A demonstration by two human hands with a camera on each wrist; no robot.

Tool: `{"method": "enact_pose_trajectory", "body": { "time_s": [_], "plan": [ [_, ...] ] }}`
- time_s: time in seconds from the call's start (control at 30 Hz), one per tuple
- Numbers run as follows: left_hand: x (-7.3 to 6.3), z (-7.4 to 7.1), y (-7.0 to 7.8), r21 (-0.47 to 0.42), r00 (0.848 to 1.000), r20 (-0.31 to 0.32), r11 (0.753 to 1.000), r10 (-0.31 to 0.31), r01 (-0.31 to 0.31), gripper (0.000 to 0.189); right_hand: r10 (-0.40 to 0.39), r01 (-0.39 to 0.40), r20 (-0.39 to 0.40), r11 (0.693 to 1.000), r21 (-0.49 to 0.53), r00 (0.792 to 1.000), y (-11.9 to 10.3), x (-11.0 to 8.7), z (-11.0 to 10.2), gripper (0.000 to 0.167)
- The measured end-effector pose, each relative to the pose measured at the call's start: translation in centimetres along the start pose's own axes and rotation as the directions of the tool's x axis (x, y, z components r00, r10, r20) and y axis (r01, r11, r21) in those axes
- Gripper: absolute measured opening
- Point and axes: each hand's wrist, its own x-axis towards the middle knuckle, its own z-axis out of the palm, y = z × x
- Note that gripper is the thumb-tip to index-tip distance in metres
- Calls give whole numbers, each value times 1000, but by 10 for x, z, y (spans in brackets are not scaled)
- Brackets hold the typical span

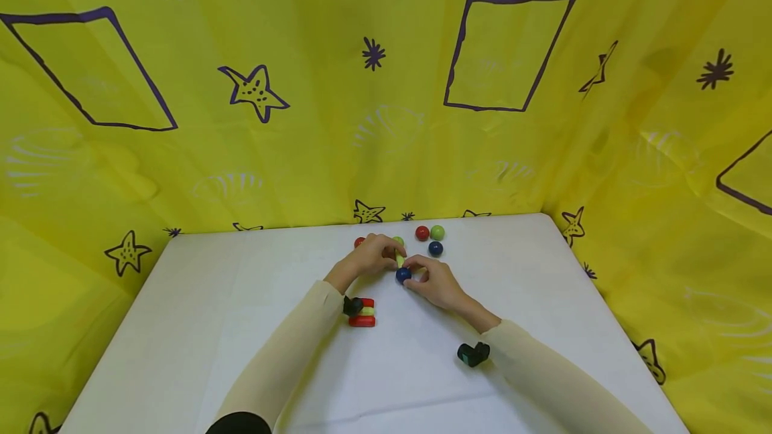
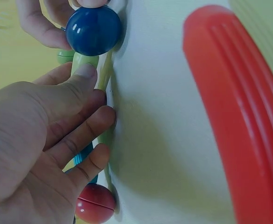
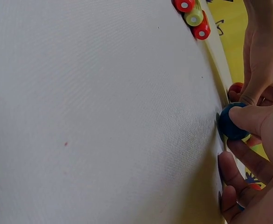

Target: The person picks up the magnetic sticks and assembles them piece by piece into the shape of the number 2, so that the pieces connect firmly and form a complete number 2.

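My left hand (image 1: 372, 254) pinches a light green rod (image 1: 400, 260) between thumb and fingers. At the rod's near end sits a dark blue ball (image 1: 403, 276), which overlaps the rod's tip in the left wrist view. The thumb and forefinger of my right hand (image 1: 440, 284) grip that ball from the right. Behind the left hand's fingers, a blue rod (image 2: 84, 155) shows in part, with a red ball (image 2: 95, 203) at its end. Just beyond the hands, a green ball (image 1: 399, 241) is partly hidden.
Red (image 1: 422, 233), green (image 1: 437, 232) and blue balls (image 1: 435, 248) are grouped at the back of the white table (image 1: 241, 327). Red rods (image 1: 362, 321) and a yellow-green rod (image 1: 366, 311) lie side by side below the left wrist. A yellow patterned curtain (image 1: 313, 153) surrounds the table.
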Motion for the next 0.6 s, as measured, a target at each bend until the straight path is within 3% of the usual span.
{"method": "enact_pose_trajectory", "body": {
  "time_s": [0.3, 0.6],
  "plan": [
    [-6, -1, -1, -10, 1000, 1, 1000, 19, -19, 28, -7, 7, 5, 1000, 12, 1000, 1, 0, 0, 28],
    [-29, -19, -6, -1, 999, -3, 999, 36, -36, 30, 6, -5, 43, 1000, -16, 999, 0, 2, -4, 30]
  ]
}}
